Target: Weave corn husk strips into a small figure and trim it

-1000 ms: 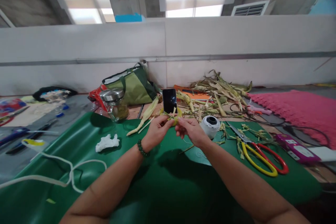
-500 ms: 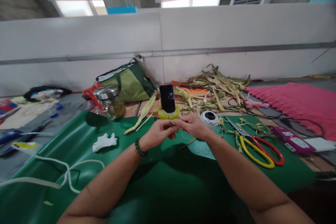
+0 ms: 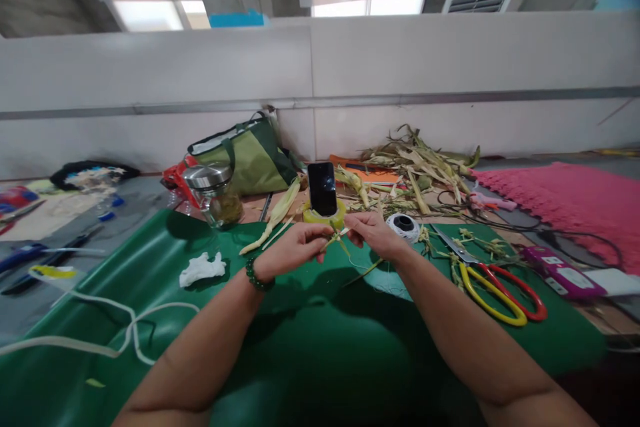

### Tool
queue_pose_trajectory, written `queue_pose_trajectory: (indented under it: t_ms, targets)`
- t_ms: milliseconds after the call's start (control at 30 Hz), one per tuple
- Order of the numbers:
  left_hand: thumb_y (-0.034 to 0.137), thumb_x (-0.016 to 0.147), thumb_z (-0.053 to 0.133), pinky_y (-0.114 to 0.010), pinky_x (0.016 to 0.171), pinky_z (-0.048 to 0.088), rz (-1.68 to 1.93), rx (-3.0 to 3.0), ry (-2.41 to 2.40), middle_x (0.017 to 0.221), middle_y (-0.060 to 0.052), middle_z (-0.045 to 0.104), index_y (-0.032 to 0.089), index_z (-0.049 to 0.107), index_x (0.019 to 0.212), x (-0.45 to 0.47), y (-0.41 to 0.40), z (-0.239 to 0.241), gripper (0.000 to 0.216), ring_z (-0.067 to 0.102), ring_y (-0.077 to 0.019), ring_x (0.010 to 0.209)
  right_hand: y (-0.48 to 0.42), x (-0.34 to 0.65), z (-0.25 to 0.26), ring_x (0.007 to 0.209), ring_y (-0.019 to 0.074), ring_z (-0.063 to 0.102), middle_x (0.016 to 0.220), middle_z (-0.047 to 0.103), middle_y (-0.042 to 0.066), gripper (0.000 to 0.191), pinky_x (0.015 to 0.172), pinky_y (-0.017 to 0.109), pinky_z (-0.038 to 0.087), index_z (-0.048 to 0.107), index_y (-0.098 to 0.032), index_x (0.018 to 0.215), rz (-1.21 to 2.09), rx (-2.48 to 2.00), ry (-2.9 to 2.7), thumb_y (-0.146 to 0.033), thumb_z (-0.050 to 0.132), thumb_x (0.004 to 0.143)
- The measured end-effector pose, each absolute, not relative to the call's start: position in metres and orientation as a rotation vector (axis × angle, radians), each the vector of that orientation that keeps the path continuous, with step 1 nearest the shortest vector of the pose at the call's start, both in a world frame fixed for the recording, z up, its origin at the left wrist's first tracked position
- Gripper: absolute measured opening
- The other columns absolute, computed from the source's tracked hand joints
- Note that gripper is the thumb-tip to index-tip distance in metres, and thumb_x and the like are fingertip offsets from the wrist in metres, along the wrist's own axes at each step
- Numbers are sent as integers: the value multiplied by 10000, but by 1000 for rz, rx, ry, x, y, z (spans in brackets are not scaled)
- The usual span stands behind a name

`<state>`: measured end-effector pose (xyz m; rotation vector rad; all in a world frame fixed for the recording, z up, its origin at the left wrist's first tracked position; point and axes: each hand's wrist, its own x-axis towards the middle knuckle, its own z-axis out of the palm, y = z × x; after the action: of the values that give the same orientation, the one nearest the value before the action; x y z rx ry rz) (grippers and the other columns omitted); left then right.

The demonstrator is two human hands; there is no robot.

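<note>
Thin, fibrous, pale-green husk strips (image 3: 336,239), stiff and crossed, pinched at the fingertips of left hand (image 3: 295,250) and right hand (image 3: 373,235), both clamped on them, close together, just above a glossy green mat (image 3: 300,347). Just beyond, upright black phone (image 3: 323,188) in a yellow tape ring (image 3: 325,218); near the right hand, round white thread spool (image 3: 404,227); farther right, yellow- and red-handled scissors (image 3: 463,265).

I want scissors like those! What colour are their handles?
One handle of the scissors is yellow, one red; head view.

Craft workshop: husk pile (image 3: 415,167), scissors (image 3: 495,287), green mat (image 3: 310,347).
</note>
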<state>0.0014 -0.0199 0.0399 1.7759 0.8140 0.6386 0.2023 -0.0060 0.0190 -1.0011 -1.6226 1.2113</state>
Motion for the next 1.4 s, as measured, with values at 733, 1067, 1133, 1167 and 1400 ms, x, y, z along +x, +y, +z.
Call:
queue_pose_trajectory:
  t_ms: [733,1067,1133,1167,1400]
  targets:
    - [226,830,614,-367,765,420,1368,2629,1121,690,-39,650,203,706,770,13,-34,28,112,569,-208,779,-26,198,21,729,174,659,781,718,57,123,691,313,541,719,-210,772,676,-780,-1797,-331,698,767]
    - [298,754,704,-325,748,507,1108,2104,1005,883,-62,715,170,689,920,13,-23,32,210,637,-195,811,-11,199,19,585,130,607,657,666,12,297,588,278,525,711,-192,726,1043,-795,-1518,-457,798,624]
    - [360,780,680,-300,717,518,985,1976,959,845,-61,729,156,702,879,9,-21,36,228,649,-183,767,-12,201,21,583,135,597,668,669,20,267,569,274,509,714,-192,733,977,-814,-1576,-438,778,653]
    - [394,801,651,-292,700,518,945,1927,953,792,-56,729,151,707,822,8,-20,38,250,646,-176,731,-13,203,22,580,136,592,667,667,23,248,559,271,500,713,-192,730,948,-826,-1620,-427,764,671]
    - [476,787,628,-263,638,480,923,1734,1020,655,-37,677,148,682,674,3,-15,38,352,605,-158,662,-20,209,28,916,204,622,1005,661,77,284,804,355,513,689,-217,1033,586,-851,-1857,-330,670,774]
